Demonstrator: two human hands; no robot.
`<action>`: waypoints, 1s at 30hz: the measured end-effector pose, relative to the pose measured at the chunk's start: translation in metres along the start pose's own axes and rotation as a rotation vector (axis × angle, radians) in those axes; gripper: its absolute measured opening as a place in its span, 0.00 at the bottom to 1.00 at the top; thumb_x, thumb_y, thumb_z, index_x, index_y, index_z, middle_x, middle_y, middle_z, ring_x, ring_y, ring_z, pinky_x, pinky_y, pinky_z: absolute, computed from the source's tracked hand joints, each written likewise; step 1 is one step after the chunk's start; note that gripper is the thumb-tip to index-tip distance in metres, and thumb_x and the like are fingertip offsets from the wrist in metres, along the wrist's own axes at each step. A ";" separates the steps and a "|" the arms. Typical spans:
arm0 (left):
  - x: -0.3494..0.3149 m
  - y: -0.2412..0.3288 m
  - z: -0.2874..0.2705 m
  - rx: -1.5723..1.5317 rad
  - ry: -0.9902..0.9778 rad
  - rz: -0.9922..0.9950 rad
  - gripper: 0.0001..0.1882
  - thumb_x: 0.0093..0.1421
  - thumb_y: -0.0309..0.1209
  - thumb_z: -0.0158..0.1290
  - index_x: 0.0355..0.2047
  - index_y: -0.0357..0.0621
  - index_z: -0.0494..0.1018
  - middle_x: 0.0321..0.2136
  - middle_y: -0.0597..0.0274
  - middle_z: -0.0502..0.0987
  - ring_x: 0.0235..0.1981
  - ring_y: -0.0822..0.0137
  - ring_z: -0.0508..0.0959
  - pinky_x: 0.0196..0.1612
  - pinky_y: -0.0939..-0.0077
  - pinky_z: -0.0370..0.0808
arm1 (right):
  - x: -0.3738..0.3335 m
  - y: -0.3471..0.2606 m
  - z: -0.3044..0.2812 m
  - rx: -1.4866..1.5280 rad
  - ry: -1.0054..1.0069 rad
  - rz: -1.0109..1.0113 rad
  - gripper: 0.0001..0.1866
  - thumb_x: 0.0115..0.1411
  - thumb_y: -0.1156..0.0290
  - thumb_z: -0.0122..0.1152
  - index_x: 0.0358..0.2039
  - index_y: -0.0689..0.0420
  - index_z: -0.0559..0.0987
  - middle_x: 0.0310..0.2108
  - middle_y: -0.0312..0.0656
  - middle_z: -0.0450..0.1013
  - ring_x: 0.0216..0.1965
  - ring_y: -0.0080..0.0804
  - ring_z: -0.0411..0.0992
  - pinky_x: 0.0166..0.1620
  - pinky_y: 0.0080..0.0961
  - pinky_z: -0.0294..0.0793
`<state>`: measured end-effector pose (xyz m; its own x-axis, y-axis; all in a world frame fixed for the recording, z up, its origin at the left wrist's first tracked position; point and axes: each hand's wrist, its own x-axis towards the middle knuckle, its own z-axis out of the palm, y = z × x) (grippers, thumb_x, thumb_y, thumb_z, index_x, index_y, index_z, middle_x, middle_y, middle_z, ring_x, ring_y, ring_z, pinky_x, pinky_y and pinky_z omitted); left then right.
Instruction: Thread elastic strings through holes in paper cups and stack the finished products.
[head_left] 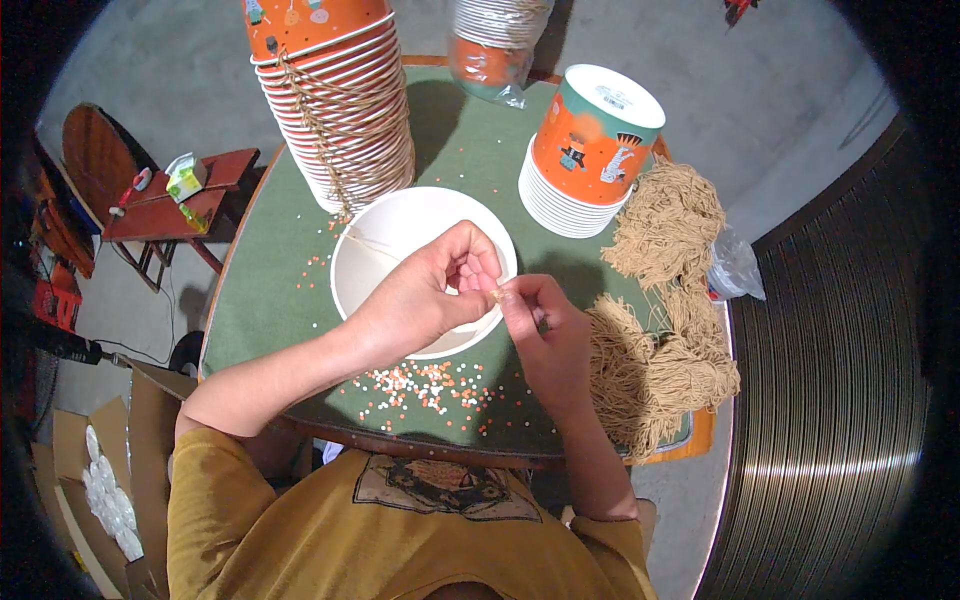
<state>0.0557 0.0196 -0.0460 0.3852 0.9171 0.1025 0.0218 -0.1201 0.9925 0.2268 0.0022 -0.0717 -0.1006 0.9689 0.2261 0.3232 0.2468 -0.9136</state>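
Note:
A white paper bucket (362, 270) sits on the table with its round mouth facing me, and a tan cord (370, 243) shows at its upper left wall. My left hand (440, 285) reaches across the bucket's mouth, thumb and forefinger pinched together. At the bucket's right rim my right hand (548, 335) meets it, also in a pinch. Between the fingertips is a small piece of tan cord (497, 295), mostly hidden by the fingers. Right of my right hand lie heaps of tan cords (670, 370).
A tall stack of nested orange-and-white buckets with cord handles (335, 120) stands at the back left. Upside-down stacked buckets (590, 150) stand back right, beside another cord bundle (668, 222). Orange and white paper dots (430, 388) litter the green tablecloth (262, 300). An open carton (105, 480) is at lower left.

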 end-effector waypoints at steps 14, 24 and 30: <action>0.001 0.001 -0.001 -0.141 0.027 -0.123 0.12 0.54 0.19 0.53 0.38 0.41 0.66 0.31 0.70 0.69 0.32 0.80 0.68 0.40 0.86 0.69 | -0.003 0.009 0.002 -0.156 0.094 -0.388 0.09 0.53 0.75 0.62 0.35 0.57 0.73 0.27 0.40 0.71 0.24 0.33 0.70 0.26 0.27 0.72; -0.007 0.008 0.005 0.453 0.027 0.183 0.09 0.57 0.21 0.52 0.36 0.40 0.65 0.28 0.62 0.70 0.31 0.73 0.72 0.37 0.77 0.71 | -0.004 0.003 -0.002 -0.041 0.032 -0.204 0.07 0.55 0.74 0.59 0.34 0.58 0.74 0.29 0.40 0.72 0.26 0.30 0.72 0.30 0.24 0.73; -0.007 0.011 0.007 0.511 0.021 0.238 0.09 0.57 0.22 0.51 0.37 0.39 0.64 0.28 0.61 0.69 0.31 0.69 0.73 0.37 0.75 0.71 | -0.005 0.005 -0.004 -0.071 0.036 -0.237 0.06 0.56 0.73 0.59 0.33 0.59 0.74 0.28 0.39 0.72 0.25 0.26 0.70 0.31 0.22 0.71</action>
<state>0.0599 0.0094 -0.0367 0.4157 0.8489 0.3263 0.3826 -0.4887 0.7841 0.2330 -0.0014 -0.0758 -0.1485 0.8837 0.4438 0.3599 0.4663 -0.8081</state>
